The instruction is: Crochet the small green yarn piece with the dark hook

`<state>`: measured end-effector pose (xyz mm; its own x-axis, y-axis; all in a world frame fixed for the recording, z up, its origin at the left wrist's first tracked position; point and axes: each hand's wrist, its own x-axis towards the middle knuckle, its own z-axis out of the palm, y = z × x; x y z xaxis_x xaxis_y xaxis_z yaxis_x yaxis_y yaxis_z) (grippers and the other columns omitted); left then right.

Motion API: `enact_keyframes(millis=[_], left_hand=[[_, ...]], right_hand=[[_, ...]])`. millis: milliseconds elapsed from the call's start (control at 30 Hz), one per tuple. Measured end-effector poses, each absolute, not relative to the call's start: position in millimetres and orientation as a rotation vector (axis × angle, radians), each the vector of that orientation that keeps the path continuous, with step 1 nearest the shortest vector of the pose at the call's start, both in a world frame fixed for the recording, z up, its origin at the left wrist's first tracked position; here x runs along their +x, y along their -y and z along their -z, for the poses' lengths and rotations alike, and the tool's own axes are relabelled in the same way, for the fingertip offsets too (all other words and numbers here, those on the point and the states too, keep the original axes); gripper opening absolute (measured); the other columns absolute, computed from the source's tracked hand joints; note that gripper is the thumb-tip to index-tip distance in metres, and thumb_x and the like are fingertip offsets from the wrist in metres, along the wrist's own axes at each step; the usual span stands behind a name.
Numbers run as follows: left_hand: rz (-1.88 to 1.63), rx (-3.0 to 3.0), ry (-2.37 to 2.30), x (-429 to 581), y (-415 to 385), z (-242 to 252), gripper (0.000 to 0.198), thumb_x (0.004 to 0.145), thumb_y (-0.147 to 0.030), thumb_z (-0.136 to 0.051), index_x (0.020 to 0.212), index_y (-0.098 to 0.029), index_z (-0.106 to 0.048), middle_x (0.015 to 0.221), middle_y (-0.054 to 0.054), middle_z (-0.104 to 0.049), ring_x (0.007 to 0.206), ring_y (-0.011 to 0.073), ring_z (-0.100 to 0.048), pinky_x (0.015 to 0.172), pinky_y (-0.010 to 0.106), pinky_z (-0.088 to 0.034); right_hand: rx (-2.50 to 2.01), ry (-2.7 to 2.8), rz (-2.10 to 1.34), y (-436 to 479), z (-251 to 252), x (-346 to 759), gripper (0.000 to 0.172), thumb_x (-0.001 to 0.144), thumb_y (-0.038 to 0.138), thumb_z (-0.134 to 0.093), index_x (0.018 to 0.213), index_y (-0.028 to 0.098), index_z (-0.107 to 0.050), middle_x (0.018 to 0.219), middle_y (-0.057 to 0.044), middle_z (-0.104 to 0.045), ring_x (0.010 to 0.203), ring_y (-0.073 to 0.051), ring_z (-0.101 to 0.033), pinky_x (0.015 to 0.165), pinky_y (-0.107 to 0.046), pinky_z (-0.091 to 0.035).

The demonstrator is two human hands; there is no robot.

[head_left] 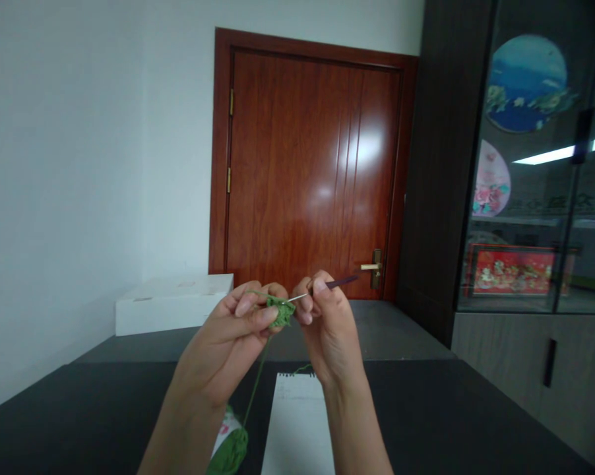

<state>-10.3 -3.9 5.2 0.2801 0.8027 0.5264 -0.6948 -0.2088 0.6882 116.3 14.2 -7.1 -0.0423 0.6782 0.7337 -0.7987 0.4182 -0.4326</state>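
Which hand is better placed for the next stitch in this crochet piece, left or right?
Probably the right hand: it pinches the crochet hook, whose metal tip touches the green piece. The left hand holds that piece.

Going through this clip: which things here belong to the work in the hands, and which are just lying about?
In use: left hand pinching a green crocheted piece; right hand holding a crochet hook; green yarn leading down to a yarn ball.

Lying about: spiral notepad; white box.
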Motion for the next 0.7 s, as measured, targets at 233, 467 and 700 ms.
enact_keyframes(millis=[233, 467, 700], left_hand=[[-1.456, 1.203, -0.215, -4, 4, -3, 0.055, 0.068, -0.004, -0.082, 0.119, -0.021, -0.072, 0.091, 0.004, -0.072, 0.079, 0.0121, -0.065, 0.071, 0.019, -0.052], [-1.382, 1.100, -0.157, 4, 12, -3, 0.021, 0.068, 0.001, -0.079, 0.073, -0.016, -0.068, 0.079, 0.001, -0.064, 0.077, 0.0115, -0.062, 0.071, 0.020, -0.053], [-1.309, 0.977, -0.193, 2, 8, -3, 0.032, 0.063, 0.003, -0.080, 0.088, -0.011, -0.067, 0.089, 0.005, -0.063, 0.074, 0.0119, -0.060, 0.058, 0.020, -0.050]], right_hand=[[-0.060, 1.238, -0.599, -24, 13, 120, 0.015, 0.089, 0.022, -0.069, 0.083, 0.022, -0.055, 0.077, 0.003, -0.060, 0.071, -0.011, -0.057, 0.068, -0.026, -0.045], [-0.196, 1.142, 0.289, -24, 27, 116, 0.027, 0.083, 0.005, -0.068, 0.095, 0.030, -0.068, 0.081, 0.002, -0.066, 0.076, -0.016, -0.061, 0.075, -0.035, -0.047], [0.075, 1.131, -0.681, -21, 14, 97, 0.006, 0.095, 0.026, -0.061, 0.090, 0.024, -0.058, 0.083, 0.000, -0.068, 0.079, -0.017, -0.067, 0.075, -0.035, -0.054]])
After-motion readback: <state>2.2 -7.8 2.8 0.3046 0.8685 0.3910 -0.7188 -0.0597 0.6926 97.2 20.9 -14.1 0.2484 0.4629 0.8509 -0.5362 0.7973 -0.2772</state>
